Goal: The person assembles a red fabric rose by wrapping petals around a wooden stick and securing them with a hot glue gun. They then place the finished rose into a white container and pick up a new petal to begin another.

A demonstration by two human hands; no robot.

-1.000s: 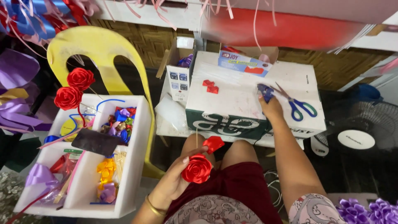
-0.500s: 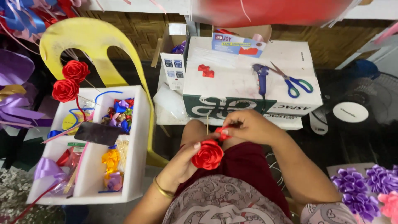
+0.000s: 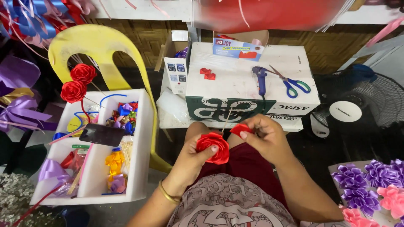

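Red ribbon rose (image 3: 213, 146) gripped in left hand (image 3: 189, 162); right hand (image 3: 265, 136) pinches red ribbon piece (image 3: 240, 129) just beside it. Scissors (image 3: 292, 83) lie on cardboard box (image 3: 248, 84).

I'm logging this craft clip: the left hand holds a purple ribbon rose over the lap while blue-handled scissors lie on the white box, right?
Not quite. In the head view the ribbon rose in the left hand is red, not purple. The rest stands: it is held over the lap, and the blue-handled scissors lie on the white box.
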